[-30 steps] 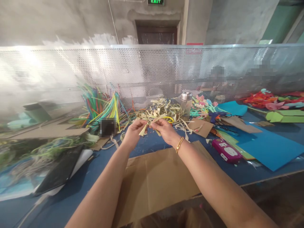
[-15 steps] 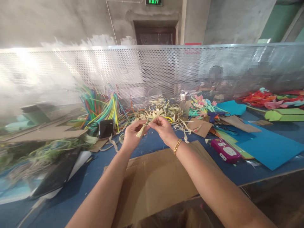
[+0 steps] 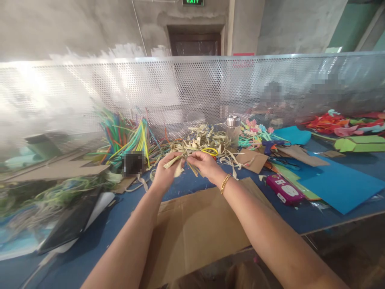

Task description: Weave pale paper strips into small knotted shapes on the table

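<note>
While pinching pale strips [image 3: 172, 161] in left hand [image 3: 165, 171] and right hand [image 3: 208, 166] at frame centre, held both close together, seemingly for fine control. Had cardboard [image 3: 198, 224] at lower centre, perhaps shielding the counter [image 3: 192, 184].

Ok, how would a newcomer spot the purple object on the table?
On the blue table, find the brown cardboard at the near edge. Between it and the blue sheet to its right lies the purple object: thick, with white patches, unlike the flat green sheet beside it.
</note>
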Demonstrator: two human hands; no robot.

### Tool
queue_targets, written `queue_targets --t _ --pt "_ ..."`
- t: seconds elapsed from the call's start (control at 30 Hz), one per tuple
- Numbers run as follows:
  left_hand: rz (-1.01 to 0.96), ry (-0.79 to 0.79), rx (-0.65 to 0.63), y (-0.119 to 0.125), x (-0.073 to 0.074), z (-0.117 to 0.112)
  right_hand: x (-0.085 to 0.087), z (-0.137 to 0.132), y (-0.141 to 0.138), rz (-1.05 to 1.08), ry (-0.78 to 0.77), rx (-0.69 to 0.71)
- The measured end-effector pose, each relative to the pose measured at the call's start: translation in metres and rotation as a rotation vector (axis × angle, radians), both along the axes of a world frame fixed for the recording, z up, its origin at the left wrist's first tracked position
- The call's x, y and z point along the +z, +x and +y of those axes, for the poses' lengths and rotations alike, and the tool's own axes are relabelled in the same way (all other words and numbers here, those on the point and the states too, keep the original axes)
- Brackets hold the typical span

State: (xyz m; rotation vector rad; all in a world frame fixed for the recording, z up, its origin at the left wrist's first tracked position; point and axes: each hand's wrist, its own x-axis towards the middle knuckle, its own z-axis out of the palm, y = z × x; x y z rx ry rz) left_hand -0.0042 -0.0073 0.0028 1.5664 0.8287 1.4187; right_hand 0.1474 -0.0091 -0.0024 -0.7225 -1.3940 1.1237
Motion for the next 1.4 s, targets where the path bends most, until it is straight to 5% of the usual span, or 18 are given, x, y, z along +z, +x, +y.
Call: queue_targets --t 0.2,0.5,0.7,1.03,1.23,1.4 --pt "0.108 0.055 0.079 0.0 0.003 -0.002 -0.003 0.001 -0.002 -0.114 0.071 -0.117" --pt "0.085 0.1 0.172 0.0 -0.002 0.005 0.004 -0.022 -0.011 -0.551 0.496 -0.529" --pt "0.155 0.102 0.185 0.003 0.003 -0.002 0.013 -0.025 -0.008 -0.539 0.672 -0.651" --pt "0.065 0.077 0.119 0.003 0.001 0.0 0.015 -0.028 -0.012 -0.377 0.624 -0.443" --pt "-0.212 -0.163 0.003 0.008 0.0 -0.001 0.0 -0.004 -0.007 -0.09 0.282 -0.456" --pt "-0.303 -0.276 -0.13 0.01 0.0 -0.002 -0.009 0.006 -0.005 -0.212 0.179 -0.515"
